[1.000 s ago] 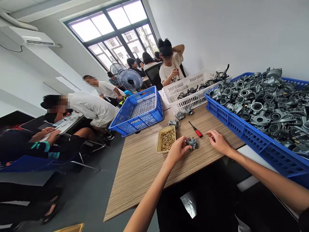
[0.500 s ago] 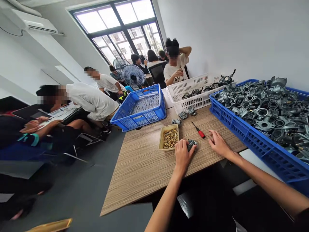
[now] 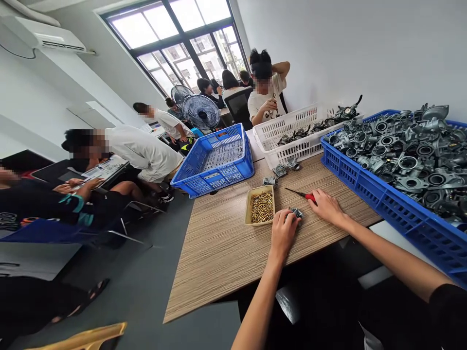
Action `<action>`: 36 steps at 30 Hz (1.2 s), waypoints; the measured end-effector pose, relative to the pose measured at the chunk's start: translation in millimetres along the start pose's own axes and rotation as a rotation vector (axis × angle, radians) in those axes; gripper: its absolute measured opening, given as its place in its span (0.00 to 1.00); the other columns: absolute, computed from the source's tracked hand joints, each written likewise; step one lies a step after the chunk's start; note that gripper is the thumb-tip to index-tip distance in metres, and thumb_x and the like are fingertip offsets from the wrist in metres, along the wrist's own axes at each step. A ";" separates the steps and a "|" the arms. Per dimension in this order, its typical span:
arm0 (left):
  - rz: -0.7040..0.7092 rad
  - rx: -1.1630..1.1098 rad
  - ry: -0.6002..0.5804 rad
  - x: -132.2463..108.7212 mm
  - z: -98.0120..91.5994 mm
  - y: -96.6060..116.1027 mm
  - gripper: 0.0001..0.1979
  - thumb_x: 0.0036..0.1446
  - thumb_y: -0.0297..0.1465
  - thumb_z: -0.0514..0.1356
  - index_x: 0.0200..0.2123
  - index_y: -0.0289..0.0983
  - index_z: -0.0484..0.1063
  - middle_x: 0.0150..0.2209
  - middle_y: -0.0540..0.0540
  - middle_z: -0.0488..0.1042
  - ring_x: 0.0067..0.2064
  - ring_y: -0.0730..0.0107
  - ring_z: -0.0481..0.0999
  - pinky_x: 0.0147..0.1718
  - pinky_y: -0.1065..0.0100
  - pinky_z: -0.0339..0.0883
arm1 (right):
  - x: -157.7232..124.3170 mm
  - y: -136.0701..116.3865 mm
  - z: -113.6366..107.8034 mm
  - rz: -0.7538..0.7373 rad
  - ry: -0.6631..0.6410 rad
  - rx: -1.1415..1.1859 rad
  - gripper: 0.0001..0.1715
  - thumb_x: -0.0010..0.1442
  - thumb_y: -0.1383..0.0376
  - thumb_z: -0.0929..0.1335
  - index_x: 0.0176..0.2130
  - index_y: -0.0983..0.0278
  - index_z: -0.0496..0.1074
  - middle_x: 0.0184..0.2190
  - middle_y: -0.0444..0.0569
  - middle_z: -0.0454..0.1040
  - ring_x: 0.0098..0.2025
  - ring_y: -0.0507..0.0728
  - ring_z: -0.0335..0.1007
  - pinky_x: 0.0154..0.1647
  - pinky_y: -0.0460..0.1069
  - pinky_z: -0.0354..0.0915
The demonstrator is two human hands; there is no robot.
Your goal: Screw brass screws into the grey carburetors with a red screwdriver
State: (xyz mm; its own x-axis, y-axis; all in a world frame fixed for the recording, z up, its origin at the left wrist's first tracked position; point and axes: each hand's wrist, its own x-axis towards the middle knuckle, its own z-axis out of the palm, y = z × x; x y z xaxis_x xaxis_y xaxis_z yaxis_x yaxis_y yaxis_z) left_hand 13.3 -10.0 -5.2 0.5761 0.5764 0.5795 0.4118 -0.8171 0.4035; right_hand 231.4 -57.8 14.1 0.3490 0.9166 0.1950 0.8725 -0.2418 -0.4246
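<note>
My left hand (image 3: pixel 285 228) is closed around a small grey metal part (image 3: pixel 297 212) on the wooden table, just right of a yellowish tray (image 3: pixel 248 206) of small brass pieces (image 3: pixel 261 206). My right hand (image 3: pixel 324 205) has its fingers wrapped on the red handle (image 3: pixel 310 197) of a screwdriver, which lies low over the tabletop with its dark shaft (image 3: pixel 294 191) pointing left. Behind the tray sit several loose metal parts (image 3: pixel 279 170), one of them (image 3: pixel 270 181) close to its rear edge.
A blue crate (image 3: pixel 365 182) heaped with metal parts stands at the right. Farther back are a white basket (image 3: pixel 288 156) holding some parts and another blue crate (image 3: pixel 219 180). A person (image 3: pixel 268 92) sits behind the white basket; other people are at the left.
My right hand has moved left onto the screwdriver and closed on its handle; the shaft has turned to point more leftward. My left hand's fingers have drawn in over the metal part. The view has shifted slightly.
</note>
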 end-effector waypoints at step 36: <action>0.090 0.013 0.092 2.2 -4.4 1.2 0.03 0.69 0.28 0.62 0.40 0.41 0.70 0.41 0.45 0.76 0.47 0.61 0.75 0.50 0.59 0.72 | -26.1 -49.9 -159.2 -0.500 -0.112 0.427 0.11 0.71 0.70 0.62 0.46 0.61 0.73 0.44 0.49 0.74 0.45 0.56 0.75 0.50 0.52 0.71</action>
State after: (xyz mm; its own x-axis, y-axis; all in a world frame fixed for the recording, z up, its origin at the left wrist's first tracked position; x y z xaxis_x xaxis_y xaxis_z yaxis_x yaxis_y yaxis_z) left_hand 12.0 -9.7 -0.3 0.5441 0.4974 0.6757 0.3706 -0.8650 0.3384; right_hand 233.3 -120.3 171.0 -0.1206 0.9188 0.3759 0.7000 0.3472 -0.6240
